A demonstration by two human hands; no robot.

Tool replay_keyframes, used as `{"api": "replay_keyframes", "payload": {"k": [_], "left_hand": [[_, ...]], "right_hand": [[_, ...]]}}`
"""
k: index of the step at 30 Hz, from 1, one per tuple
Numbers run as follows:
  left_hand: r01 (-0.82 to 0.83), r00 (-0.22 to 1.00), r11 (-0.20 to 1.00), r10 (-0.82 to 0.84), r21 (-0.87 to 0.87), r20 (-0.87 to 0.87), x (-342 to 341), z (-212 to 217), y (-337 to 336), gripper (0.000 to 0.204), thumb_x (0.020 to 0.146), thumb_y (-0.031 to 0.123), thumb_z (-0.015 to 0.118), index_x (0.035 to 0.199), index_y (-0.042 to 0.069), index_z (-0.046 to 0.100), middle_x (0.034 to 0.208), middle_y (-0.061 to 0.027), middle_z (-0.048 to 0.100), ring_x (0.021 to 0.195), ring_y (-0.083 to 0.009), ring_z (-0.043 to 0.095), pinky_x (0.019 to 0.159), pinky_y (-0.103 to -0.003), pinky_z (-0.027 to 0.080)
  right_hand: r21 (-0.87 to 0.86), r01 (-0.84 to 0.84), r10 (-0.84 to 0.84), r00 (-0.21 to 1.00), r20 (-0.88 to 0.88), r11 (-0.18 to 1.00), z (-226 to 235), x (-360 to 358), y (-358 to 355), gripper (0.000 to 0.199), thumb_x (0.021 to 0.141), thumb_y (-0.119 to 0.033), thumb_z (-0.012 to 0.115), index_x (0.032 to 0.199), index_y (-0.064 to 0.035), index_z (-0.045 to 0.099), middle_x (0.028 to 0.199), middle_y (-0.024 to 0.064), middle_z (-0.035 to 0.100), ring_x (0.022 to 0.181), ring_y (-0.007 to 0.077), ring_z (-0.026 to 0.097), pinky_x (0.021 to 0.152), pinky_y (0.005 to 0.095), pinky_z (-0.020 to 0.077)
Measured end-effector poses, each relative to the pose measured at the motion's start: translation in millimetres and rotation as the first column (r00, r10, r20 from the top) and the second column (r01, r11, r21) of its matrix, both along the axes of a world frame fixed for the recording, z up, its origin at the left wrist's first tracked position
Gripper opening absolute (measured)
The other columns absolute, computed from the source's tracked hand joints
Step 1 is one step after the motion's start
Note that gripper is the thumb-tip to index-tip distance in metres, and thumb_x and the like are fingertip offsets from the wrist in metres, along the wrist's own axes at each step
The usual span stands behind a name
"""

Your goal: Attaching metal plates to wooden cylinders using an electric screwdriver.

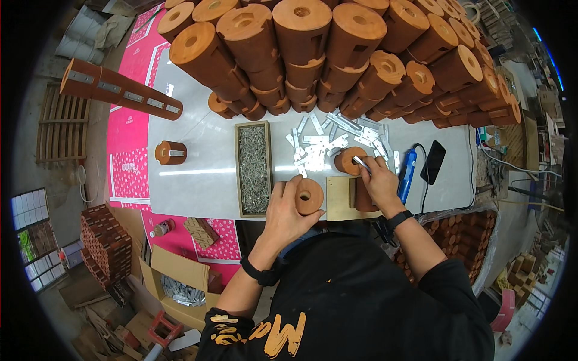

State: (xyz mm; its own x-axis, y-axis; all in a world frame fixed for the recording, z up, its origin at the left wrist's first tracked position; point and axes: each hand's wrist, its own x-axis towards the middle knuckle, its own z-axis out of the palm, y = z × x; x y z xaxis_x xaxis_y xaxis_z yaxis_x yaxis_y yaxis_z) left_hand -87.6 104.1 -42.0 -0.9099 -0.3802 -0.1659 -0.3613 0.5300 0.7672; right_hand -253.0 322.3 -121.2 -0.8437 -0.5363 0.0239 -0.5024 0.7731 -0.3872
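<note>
My left hand (285, 210) is wrapped around a short reddish-brown wooden cylinder (310, 203) with a round hole in its end, at the table's near edge. Between the fingers of my right hand (383, 185) is a small silvery metal plate (361, 163). Just beyond that hand stands another holed wooden cylinder (345, 162). A further cylinder (363, 200) rests on a pale wooden board (338, 207) under my right hand, which partly hides it. Loose metal plates (316, 150) lie heaped beyond both hands. Left of my left hand is a long wooden box (239, 180) filled with screws (254, 162).
Tall stacks of wooden cylinders (301, 36) line the table's far side. A blue power screwdriver (408, 174) and a black phone (433, 162) lie to the right. Leftward are a single cylinder (170, 153) and a plated column (120, 90). An open carton (174, 262) sits lower left.
</note>
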Motion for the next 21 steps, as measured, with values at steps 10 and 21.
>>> {"api": "replay_keyframes", "payload": {"k": [10,21], "left_hand": [[0.008,1.000,1.000,-0.008,-0.002,-0.008,-1.4,-0.6,-3.9,0.085,0.064,0.023,0.094,0.136,0.004,0.054,0.111,-0.0180,0.056,0.102,-0.0387,0.062,0.088,-0.045,0.054],[0.027,1.000,1.000,-0.027,0.004,0.001,-3.8,-2.1,-8.9,0.085,0.064,0.022,0.094,0.136,0.002,0.053,0.112,-0.0188,0.057,0.102,-0.0395,0.062,0.087,-0.046,0.054]], "right_hand": [[0.066,-0.004,0.003,1.000,0.028,0.998,-0.2,0.0,-0.2,0.017,0.100,-0.029,0.061,0.112,-0.0175,0.064,0.093,0.0104,0.060,0.071,0.0354,0.067,0.060,0.0472,0.0538],[0.087,0.034,-0.035,0.999,0.015,0.996,6.3,7.1,-5.2,0.020,0.099,-0.028,0.062,0.117,-0.0202,0.067,0.094,0.0084,0.060,0.071,0.0332,0.068,0.061,0.0454,0.0543]]}}
